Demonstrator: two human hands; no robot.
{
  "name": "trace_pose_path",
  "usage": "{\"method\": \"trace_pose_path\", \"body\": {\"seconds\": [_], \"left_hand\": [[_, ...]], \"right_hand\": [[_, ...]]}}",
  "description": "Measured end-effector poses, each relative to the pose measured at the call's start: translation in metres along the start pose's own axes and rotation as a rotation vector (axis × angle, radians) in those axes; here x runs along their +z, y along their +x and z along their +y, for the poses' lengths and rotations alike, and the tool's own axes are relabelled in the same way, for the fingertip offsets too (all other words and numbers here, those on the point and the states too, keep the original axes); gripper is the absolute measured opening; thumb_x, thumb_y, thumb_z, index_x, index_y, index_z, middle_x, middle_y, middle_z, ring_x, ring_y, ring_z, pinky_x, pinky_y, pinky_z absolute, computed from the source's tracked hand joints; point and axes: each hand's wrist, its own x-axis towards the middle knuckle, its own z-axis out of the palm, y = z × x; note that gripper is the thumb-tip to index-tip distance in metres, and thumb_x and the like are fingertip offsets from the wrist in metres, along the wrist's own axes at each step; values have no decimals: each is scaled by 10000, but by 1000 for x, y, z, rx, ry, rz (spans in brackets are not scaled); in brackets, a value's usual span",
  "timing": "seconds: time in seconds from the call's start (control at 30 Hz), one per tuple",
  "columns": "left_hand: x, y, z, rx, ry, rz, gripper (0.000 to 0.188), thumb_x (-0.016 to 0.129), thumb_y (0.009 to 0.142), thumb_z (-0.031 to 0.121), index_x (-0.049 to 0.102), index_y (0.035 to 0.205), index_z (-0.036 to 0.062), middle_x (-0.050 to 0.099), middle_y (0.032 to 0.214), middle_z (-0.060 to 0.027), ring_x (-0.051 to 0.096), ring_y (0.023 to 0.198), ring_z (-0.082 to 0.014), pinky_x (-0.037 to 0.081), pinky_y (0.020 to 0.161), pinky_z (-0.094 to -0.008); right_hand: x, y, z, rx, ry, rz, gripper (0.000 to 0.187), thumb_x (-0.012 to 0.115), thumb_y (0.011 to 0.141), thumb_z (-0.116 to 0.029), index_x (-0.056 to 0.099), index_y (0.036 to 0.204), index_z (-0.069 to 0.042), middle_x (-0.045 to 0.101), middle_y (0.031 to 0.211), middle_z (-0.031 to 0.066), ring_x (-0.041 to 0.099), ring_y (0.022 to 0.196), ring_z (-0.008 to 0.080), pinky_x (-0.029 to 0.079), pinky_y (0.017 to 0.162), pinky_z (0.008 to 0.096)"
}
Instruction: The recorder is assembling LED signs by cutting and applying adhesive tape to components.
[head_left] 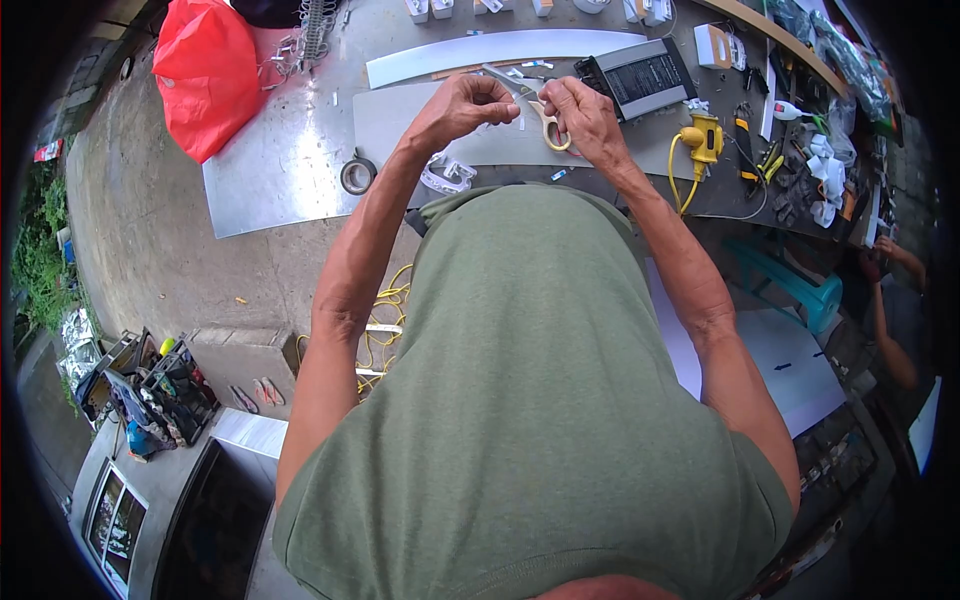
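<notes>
Both my hands are raised over the workbench, a short gap between them. My left hand (470, 108) is closed in a pinch, thumb against fingers; whatever is in it is too small to name. Across the gap, the fingers of my right hand (585, 115) are bent and pressed together, and what they hold is hidden. A thin pale strand seems to run between the fingertips, too fine to make out. Below and between the hands lies a pair of scissors (551, 130) with cream handles, partly covered by my right hand. Small white scraps (537, 65) lie near the blades.
A dark grey boxed device (645, 78) sits just right of my right hand. Nearby are a yellow power tool-like socket (704, 138) with its cord, a roll of black tape (357, 176), a white strip (500, 50) and a red bag (205, 75). Another person's arm (885, 320) shows at far right.
</notes>
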Motion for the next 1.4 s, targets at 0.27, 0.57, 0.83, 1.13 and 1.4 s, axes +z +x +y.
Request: {"method": "trace_pose_path", "body": {"seconds": [0.27,0.57,0.83,1.13,1.4], "left_hand": [[-5,2,-12,-43,-19,67,298,802,855,312,734,903,26,695,799,-45,600,751,-109,482,723,-277],[-8,-3,3,-44,-20,35,337,792,867,368,752,936,40,697,811,-31,606,758,-116,486,720,-279],[-19,2,-4,2,109,-21,401,776,887,390,733,1027,16,694,858,-33,616,819,-125,498,765,-295],[-12,2,-4,79,60,-26,376,763,910,364,695,1014,9,667,889,-20,584,862,-108,472,794,-282],[-11,-2,-7,-9,44,89,315,748,874,348,708,928,40,650,825,-28,590,801,-125,468,784,-288]], "right_hand": [[18,-11,-4,-731,-504,193,240,758,852,-181,667,1048,-77,686,904,60,685,823,223,557,679,349],[21,1,1,-839,-639,163,132,752,846,-86,684,952,-45,666,851,76,670,777,243,551,703,354],[27,3,-5,-589,-473,134,168,717,911,-204,668,862,-51,632,756,52,632,654,215,504,604,332],[22,11,16,559,1020,-380,210,687,950,-233,662,958,-24,606,743,-6,442,546,34,267,418,196],[27,-8,-4,-223,-140,58,239,716,922,-239,659,1071,-60,675,893,49,636,679,142,501,571,295]]}}
